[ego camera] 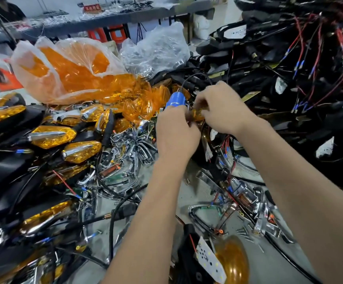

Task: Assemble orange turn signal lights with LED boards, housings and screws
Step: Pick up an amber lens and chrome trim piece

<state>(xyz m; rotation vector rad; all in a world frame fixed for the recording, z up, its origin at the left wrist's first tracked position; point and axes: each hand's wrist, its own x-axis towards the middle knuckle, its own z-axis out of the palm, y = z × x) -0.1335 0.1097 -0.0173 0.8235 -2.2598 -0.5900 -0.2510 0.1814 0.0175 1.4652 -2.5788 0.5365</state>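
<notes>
My left hand (176, 132) grips a blue electric screwdriver (175, 100) with a black cord, held upright at the middle of the bench. My right hand (221, 107) pinches an orange lens (197, 115) right beside the screwdriver; the fingers hide most of it. Loose orange lenses (144, 105) spill from a plastic bag (68, 70) behind. Near the bottom edge lies a black housing (187, 255) with a white LED board (209, 261) and an orange lens (235, 263). Small screws (246, 232) are scattered at the lower right.
Finished orange-and-chrome lights (51, 136) are stacked at the left. A heap of black housings with red and blue wires (299, 78) fills the right. Chrome trims (137, 144) and wired boards litter the middle. A clear bag (156, 50) sits behind, and a person sits at the far table.
</notes>
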